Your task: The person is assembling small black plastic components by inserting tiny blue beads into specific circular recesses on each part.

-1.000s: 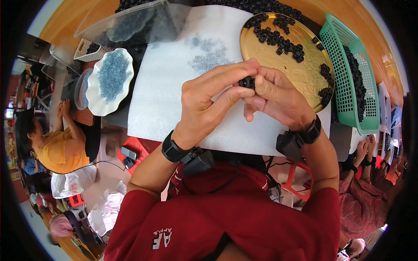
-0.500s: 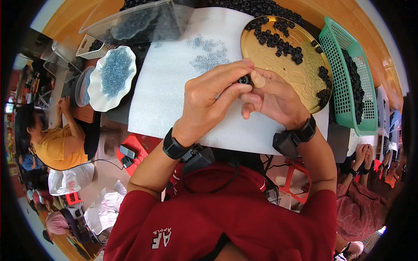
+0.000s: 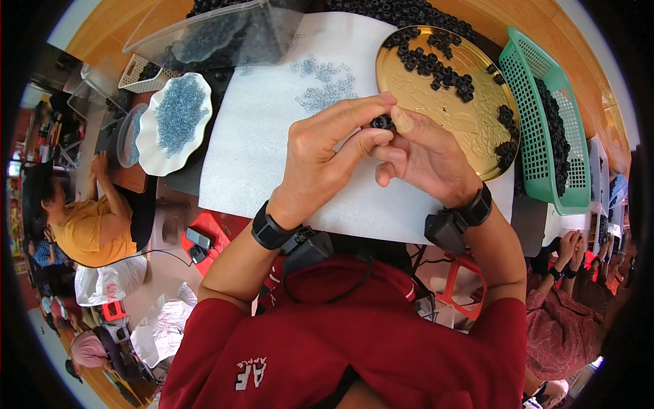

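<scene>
Over the white foam sheet (image 3: 252,136), my left hand (image 3: 325,153) is closed on a small black ring-shaped part (image 3: 382,122), pinched between thumb and fingers with its round opening showing. My right hand (image 3: 434,153) meets it there, its thumb and forefinger pressed together beside the black part. Whether a tiny piece sits in the right fingertips is hidden. Small clear bluish rings (image 3: 325,85) lie scattered on the foam beyond my hands. A round gold tray (image 3: 453,123) with clusters of black parts (image 3: 436,68) stands just past my right hand.
A white scalloped dish (image 3: 151,146) heaped with clear bluish rings stands left. A clear plastic bin (image 3: 272,34) is at the back left. On the right is a green basket (image 3: 572,136) of black parts. People sit at both sides; a red stool (image 3: 214,228) stands lower left.
The black part has turned slightly in my fingers, its opening facing a little differently. Both hands have otherwise stayed in almost the same place.
</scene>
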A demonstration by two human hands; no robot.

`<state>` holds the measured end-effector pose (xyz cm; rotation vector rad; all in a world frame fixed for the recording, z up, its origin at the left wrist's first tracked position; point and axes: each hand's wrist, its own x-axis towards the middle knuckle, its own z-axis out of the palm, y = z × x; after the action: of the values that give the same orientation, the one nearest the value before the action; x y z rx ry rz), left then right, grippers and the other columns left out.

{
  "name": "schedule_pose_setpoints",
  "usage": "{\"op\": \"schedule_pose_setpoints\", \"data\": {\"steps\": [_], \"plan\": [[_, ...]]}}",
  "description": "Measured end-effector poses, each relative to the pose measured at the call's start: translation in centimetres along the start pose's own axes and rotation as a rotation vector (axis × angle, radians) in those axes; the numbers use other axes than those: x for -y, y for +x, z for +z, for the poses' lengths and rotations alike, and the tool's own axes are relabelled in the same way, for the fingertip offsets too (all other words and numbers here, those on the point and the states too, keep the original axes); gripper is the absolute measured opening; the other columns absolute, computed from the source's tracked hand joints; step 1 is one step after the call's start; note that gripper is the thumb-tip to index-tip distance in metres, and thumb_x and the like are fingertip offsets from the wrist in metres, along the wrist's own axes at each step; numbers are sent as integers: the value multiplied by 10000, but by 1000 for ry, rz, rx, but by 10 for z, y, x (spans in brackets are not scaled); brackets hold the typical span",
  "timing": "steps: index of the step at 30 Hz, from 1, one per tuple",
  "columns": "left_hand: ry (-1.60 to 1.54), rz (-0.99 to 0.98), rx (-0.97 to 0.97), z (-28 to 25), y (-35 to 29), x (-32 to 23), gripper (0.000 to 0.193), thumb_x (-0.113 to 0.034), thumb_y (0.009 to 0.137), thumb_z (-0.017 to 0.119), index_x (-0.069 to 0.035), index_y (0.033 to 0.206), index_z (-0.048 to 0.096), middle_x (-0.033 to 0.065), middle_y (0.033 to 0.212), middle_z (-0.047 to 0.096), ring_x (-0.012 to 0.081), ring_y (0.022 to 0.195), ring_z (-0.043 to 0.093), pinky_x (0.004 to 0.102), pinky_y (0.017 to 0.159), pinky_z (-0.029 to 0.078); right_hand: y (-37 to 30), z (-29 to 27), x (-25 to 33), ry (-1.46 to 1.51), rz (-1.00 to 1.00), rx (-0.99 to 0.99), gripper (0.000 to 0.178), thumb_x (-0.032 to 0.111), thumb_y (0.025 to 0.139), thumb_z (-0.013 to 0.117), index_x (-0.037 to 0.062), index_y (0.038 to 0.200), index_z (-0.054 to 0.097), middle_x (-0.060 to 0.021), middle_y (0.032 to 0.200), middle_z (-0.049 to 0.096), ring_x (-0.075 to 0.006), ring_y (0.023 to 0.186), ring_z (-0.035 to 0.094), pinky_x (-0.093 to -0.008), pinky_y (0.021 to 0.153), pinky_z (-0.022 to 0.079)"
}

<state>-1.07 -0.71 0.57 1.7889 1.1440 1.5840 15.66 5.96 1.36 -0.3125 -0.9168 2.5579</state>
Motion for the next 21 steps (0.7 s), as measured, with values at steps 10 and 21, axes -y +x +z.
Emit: {"op": "schedule_pose_setpoints", "data": {"steps": [10,21], "plan": [[-45,-59,12,-1,0,2,259,-31,861,634,2,1116,660,160,1137,657,188,949,653,291,813,534,1,0,-1,-28,-3,-56,309,334,984,498,46,1035,597,10,895,558,-58,689,474,-313,663,580],[-68,-15,-18,1,2,4,245,-5,838,623,-10,1077,676,145,1084,677,230,956,672,298,813,535,-1,-9,0,-133,-23,-1,318,325,975,522,25,1013,619,19,864,561,-64,703,484,-305,687,552]]}}
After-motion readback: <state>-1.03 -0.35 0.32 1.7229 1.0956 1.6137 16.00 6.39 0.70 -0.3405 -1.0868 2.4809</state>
